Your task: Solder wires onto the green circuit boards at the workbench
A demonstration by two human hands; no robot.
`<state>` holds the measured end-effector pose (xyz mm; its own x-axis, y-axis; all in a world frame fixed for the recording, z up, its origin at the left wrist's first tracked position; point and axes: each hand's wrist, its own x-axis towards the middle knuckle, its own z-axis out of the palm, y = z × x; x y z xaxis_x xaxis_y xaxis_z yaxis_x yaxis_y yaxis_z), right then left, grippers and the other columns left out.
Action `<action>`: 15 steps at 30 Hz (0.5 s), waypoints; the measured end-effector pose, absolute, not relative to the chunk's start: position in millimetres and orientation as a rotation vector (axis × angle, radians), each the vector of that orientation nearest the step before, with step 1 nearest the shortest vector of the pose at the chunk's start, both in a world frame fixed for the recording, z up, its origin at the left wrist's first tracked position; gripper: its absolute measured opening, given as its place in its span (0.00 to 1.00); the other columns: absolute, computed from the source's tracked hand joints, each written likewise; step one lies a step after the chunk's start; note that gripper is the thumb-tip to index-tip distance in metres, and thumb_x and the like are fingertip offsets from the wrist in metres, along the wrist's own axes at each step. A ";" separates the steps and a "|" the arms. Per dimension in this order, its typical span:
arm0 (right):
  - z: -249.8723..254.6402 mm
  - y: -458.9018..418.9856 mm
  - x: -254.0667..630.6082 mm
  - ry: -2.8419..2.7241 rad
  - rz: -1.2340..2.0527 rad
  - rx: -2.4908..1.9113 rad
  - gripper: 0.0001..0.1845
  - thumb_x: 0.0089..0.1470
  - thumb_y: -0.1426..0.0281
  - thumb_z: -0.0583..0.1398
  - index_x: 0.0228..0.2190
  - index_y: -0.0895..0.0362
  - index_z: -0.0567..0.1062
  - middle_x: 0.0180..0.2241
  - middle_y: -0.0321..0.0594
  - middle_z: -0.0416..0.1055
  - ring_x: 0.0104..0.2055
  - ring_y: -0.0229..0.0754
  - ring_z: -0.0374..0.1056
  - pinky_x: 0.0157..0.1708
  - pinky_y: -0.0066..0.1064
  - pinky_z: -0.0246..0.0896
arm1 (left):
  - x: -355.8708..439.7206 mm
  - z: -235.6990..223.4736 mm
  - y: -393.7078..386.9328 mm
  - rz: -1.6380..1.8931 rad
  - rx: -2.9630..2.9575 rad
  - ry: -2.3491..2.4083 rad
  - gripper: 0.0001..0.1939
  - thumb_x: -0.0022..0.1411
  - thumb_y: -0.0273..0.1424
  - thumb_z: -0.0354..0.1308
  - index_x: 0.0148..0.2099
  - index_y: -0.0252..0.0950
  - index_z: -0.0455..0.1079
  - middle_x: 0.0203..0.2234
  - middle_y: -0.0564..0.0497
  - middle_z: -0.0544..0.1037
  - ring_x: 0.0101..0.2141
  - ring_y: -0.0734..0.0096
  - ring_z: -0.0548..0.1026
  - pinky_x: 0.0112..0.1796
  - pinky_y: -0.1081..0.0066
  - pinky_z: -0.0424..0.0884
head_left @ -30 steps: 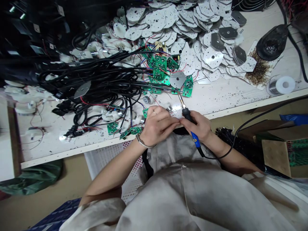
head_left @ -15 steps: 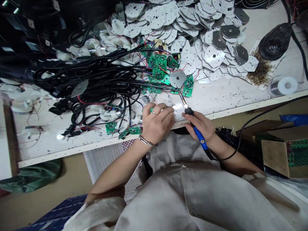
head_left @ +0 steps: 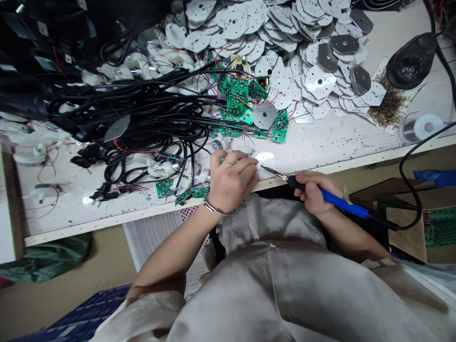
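Note:
In my right hand (head_left: 315,192) is a blue-handled soldering iron (head_left: 342,202), its tip pointing left toward a shiny white plate (head_left: 266,163) by the bench edge. My left hand (head_left: 233,178) is closed near that plate, fingers bent and pressed together. A bit of green circuit board shows at its knuckles, and a thin red wire rises behind it. What the fingers pinch is hidden beneath the hand. Just beyond lie a grey hexagonal plate (head_left: 264,115) and a cluster of green circuit boards (head_left: 237,97) with wires.
Black cables (head_left: 153,118) sprawl across the left of the bench (head_left: 338,161). White hexagonal plates (head_left: 245,21) are piled at the back. On the right stand a dark iron holder (head_left: 411,61) and a solder spool (head_left: 427,127); a cardboard box (head_left: 402,228) sits below.
The soldering iron has swung from pointing away, at the grey hexagonal plate, to pointing left near my left hand. My right hand has shifted right and turned; the left has stayed nearly still.

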<state>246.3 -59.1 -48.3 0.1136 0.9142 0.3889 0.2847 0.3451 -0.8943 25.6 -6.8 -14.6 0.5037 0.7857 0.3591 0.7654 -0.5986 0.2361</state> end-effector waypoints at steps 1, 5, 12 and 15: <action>-46.8 -57.4 246.1 -1.454 0.672 -1.175 0.13 0.63 0.60 0.53 0.35 0.50 0.76 0.26 0.35 0.77 0.18 0.35 0.69 0.19 0.29 0.69 | 26.1 -14.8 -7.0 0.685 2.676 1.391 0.08 0.63 0.25 0.55 0.36 0.41 0.75 0.36 0.53 0.83 0.38 0.64 0.74 0.48 0.49 0.59; -36.2 -50.6 244.0 -1.532 0.675 -1.144 0.11 0.62 0.62 0.55 0.34 0.51 0.76 0.29 0.37 0.79 0.20 0.36 0.71 0.21 0.31 0.72 | 26.8 -13.8 -6.6 0.679 2.686 1.386 0.08 0.64 0.26 0.55 0.35 0.40 0.74 0.36 0.53 0.83 0.38 0.65 0.74 0.47 0.50 0.60; -25.5 -46.2 244.9 -1.629 0.708 -1.150 0.11 0.61 0.63 0.54 0.34 0.51 0.76 0.27 0.36 0.78 0.19 0.36 0.70 0.21 0.31 0.71 | 26.1 -12.1 -6.0 0.699 2.680 1.365 0.07 0.64 0.26 0.56 0.36 0.40 0.74 0.36 0.54 0.83 0.38 0.64 0.74 0.46 0.51 0.59; -23.1 -43.6 246.4 -1.663 0.722 -1.109 0.10 0.61 0.65 0.55 0.34 0.51 0.76 0.26 0.35 0.78 0.19 0.36 0.70 0.23 0.31 0.72 | 26.6 -11.7 -5.8 0.673 2.696 1.375 0.07 0.63 0.26 0.56 0.36 0.41 0.75 0.35 0.54 0.82 0.38 0.64 0.74 0.47 0.50 0.59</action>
